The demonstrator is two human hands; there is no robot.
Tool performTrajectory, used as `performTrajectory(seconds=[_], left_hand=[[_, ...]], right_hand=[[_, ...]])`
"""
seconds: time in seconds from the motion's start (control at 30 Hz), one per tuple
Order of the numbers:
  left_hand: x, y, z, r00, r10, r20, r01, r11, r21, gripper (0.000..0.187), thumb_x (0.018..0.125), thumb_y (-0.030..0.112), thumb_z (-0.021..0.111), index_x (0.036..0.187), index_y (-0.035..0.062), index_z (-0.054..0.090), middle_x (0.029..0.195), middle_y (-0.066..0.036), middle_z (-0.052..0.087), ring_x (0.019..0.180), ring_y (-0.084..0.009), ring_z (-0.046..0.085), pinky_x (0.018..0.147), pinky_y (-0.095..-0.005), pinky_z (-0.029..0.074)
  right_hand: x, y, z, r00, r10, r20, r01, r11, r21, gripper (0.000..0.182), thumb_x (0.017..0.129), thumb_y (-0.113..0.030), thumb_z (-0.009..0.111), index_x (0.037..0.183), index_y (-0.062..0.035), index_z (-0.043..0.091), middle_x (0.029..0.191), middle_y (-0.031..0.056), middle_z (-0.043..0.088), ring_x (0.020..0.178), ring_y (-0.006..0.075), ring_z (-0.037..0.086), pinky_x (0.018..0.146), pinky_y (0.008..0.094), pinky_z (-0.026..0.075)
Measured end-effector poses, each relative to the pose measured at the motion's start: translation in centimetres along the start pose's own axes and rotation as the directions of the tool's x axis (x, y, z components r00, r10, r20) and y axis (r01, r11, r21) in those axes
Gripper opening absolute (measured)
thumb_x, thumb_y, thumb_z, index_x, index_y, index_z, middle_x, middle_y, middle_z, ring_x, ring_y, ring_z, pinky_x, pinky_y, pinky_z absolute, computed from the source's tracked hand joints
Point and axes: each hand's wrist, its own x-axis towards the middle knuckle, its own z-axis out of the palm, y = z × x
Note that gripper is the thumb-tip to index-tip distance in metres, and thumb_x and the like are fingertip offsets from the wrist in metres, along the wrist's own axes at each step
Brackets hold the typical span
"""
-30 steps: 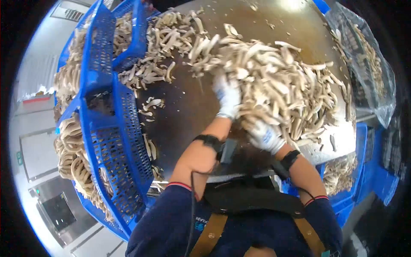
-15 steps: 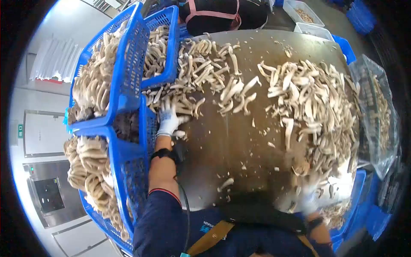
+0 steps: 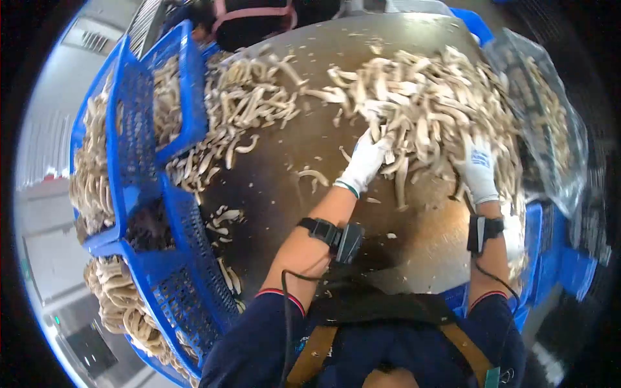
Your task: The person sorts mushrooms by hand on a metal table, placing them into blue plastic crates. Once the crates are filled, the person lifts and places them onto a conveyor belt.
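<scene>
At frame left I see blue baskets full of mushrooms. Mid-frame, my left hand presses into the mushroom pile, fingers buried, spread unclear. At right, my right hand rests there too, fingers hidden.

- My left hand wears a white knit glove with a dark-edged cuff.
- My right hand wears the same sort of glove, with blue print on its back.
- A black strap with a boxy black unit circles each wrist; from the left one a dark cable trails toward 6 o'clock.
- My sleeves are navy, pushed up, with red-and-white trimmed cuffs.
- Tan straps with metal rivets and a black band cross my chest.
</scene>
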Motion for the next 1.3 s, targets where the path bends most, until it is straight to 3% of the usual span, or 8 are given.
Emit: performTrajectory(seconds=[0.13, 0.3, 0.43, 0.53, 0.73, 0.93, 1.2, 1.3], left_hand=[[-2.3, -3.3, 3.6, 0.978, 0.01, 0.211, -0.03, 0.996, 0.088, 0.052, 0.097, 0.054, 0.044, 0.108, 0.0053, 0.058, 0.085, -0.001, 0.059, 0.079, -0.0119, 0.054, 0.074, -0.0287, 0.046], [-4.4, 0.7, 7.3, 0.965, -0.176, 0.193, 0.249, 0.839, -0.484, 0.035, 0.1, 0.034, 0.047, 0.121, 0.007, 0.052, 0.097, -0.005, 0.062, 0.082, -0.0157, 0.061, 0.074, -0.0294, 0.053], [-5.6, 2.6, 8.1, 0.946, -0.153, 0.287, 0.224, 0.947, -0.232, 0.037, 0.098, 0.031, 0.052, 0.131, 0.0139, 0.046, 0.105, -0.004, 0.061, 0.082, -0.0149, 0.058, 0.07, -0.0314, 0.053], [-5.2, 5.5, 8.0, 0.932, -0.23, 0.281, 0.277, 0.95, -0.14, 0.062, 0.096, 0.055, 0.041, 0.142, 0.0156, 0.033, 0.122, -0.01, 0.059, 0.102, -0.0224, 0.063, 0.082, -0.0424, 0.054], [-4.0, 0.0, 10.2, 0.994, 0.112, 0.0, -0.107, 0.952, 0.288, 0.066, 0.091, 0.057, 0.053, 0.134, 0.0079, 0.044, 0.091, -0.009, 0.063, 0.073, -0.0175, 0.057, 0.067, -0.0355, 0.052], [-7.1, 0.7, 15.7, 0.997, -0.075, 0.024, 0.062, 0.935, 0.349, 0.061, 0.096, 0.046, 0.052, 0.139, 0.0041, 0.039, 0.122, -0.013, 0.056, 0.107, -0.0199, 0.056, 0.089, -0.0336, 0.048], [-5.0, 0.9, 13.4, 0.972, -0.145, -0.185, 0.141, 0.989, -0.031, 0.032, 0.081, 0.009, 0.061, 0.113, 0.0109, 0.061, 0.099, -0.01, 0.06, 0.088, -0.0242, 0.058, 0.075, -0.0332, 0.048], [-6.4, 2.2, 11.3, 0.977, -0.032, -0.211, 0.106, 0.929, 0.353, 0.033, 0.082, 0.032, 0.061, 0.1, 0.0055, 0.062, 0.082, -0.006, 0.055, 0.073, -0.0194, 0.051, 0.063, -0.0322, 0.042]], right_hand=[[-4.1, -5.3, -2.9, 0.998, 0.047, -0.046, 0.026, 0.352, 0.936, 0.043, 0.081, -0.025, 0.071, 0.116, -0.0043, 0.055, 0.11, 0.0113, 0.056, 0.103, 0.0222, 0.055, 0.089, 0.0371, 0.044], [-5.6, -4.9, -1.0, 0.935, 0.299, 0.191, -0.037, -0.454, 0.89, 0.018, 0.087, -0.011, 0.061, 0.102, -0.0002, 0.059, 0.086, -0.0002, 0.06, 0.077, 0.0113, 0.053, 0.075, 0.026, 0.046], [-5.9, -3.1, -1.8, 0.963, 0.231, 0.142, -0.166, 0.09, 0.982, 0.036, 0.083, -0.004, 0.057, 0.117, 0.0029, 0.048, 0.084, 0.003, 0.058, 0.075, 0.0123, 0.054, 0.065, 0.0258, 0.047], [-3.6, -0.2, 1.7, 0.866, 0.462, 0.191, -0.042, -0.313, 0.949, 0.045, 0.082, -0.01, 0.059, 0.123, 0.0019, 0.045, 0.088, 0.0101, 0.058, 0.075, 0.0162, 0.055, 0.066, 0.0303, 0.048], [-7.3, 2.6, -4.5, 0.992, 0.118, -0.051, -0.01, 0.47, 0.882, 0.078, 0.085, -0.048, 0.059, 0.14, 0.0016, 0.032, 0.145, 0.0331, 0.028, 0.135, 0.0454, 0.026, 0.114, 0.0436, 0.023], [-11.0, 4.0, 0.1, 0.946, 0.161, 0.282, -0.174, -0.48, 0.86, 0.036, 0.091, -0.016, 0.054, 0.12, 0.0036, 0.053, 0.104, 0.0173, 0.065, 0.103, 0.023, 0.061, 0.083, 0.033, 0.051], [-10.9, 5.7, -0.8, 0.99, 0.143, 0.013, 0.034, -0.322, 0.946, 0.056, 0.087, -0.025, 0.058, 0.132, 0.0049, 0.043, 0.126, 0.0254, 0.05, 0.119, 0.0339, 0.049, 0.102, 0.038, 0.038], [-19.6, 12.4, -1.4, 0.925, 0.255, -0.283, 0.096, 0.562, 0.822, 0.068, 0.08, -0.038, 0.068, 0.133, -0.0007, 0.046, 0.132, 0.0252, 0.046, 0.12, 0.0384, 0.047, 0.102, 0.045, 0.038]])
